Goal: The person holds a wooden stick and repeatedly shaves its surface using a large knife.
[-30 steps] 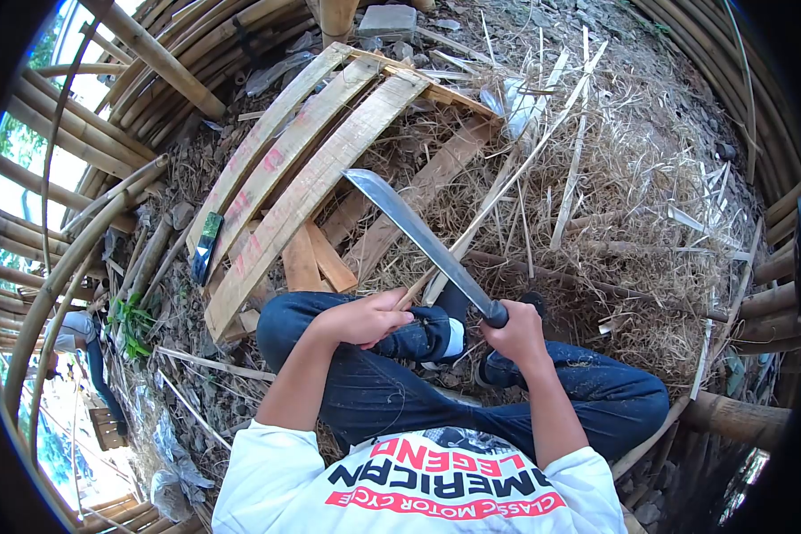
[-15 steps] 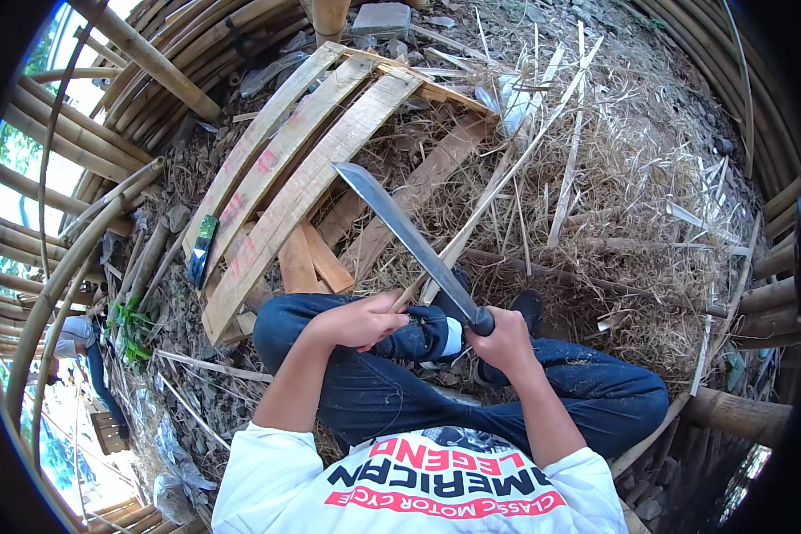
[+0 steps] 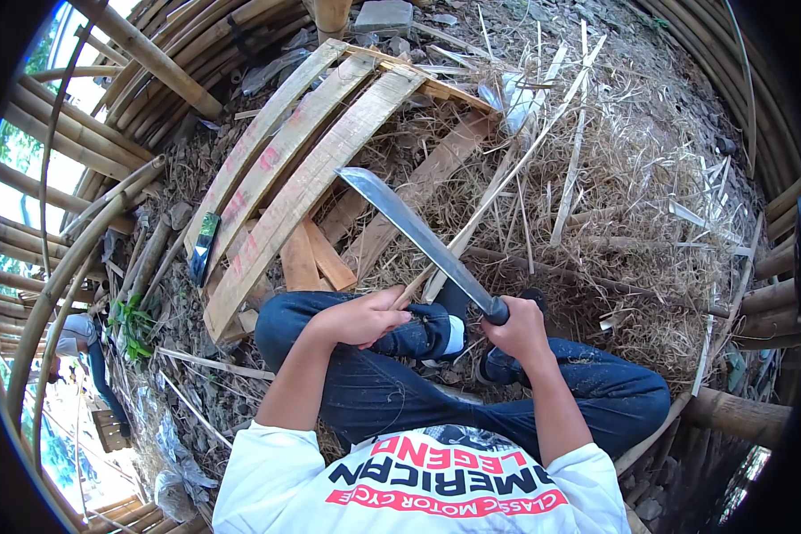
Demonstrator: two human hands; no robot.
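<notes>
The right hand (image 3: 516, 327) has its grip closed round the handle of the machete (image 3: 416, 236), and the left hand (image 3: 365, 320) pinches the near end of a long, thin bamboo strip (image 3: 481, 214). From the left grip the strip runs forward and to the right, passing beneath the machete's blade; whether the two touch cannot be told. The blade slants forward and to the left from the right fist, so the two long axes cross. That crossing lies just ahead of both hands, a little nearer the left. Beyond the machete's tip and to its left lies a slatted wooden frame (image 3: 320, 182), with a dark, glossy object (image 3: 206, 240) on its outer edge. To the machete's right, dry shavings (image 3: 641, 200) cover the ground.
</notes>
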